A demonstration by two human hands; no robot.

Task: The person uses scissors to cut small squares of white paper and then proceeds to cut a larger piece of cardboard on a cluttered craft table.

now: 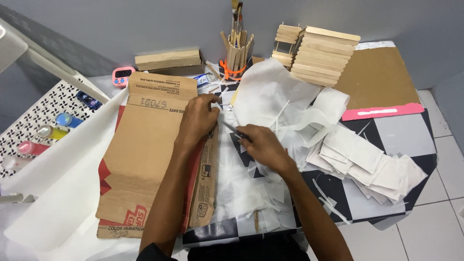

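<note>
My left hand presses down on the right edge of a flattened brown cardboard box lying on the table. My right hand grips a thin dark cutting tool, its tip pointing toward the cardboard edge beside my left fingers. Translucent white paper lies under and around both hands, over a black-and-white checked surface.
Cut white paper pieces pile at right. A wooden craft-stick structure, a stick holder with brushes, a brown card sheet with pink strip, a pink timer stand behind. Paint bottles sit on a white perforated rack at left.
</note>
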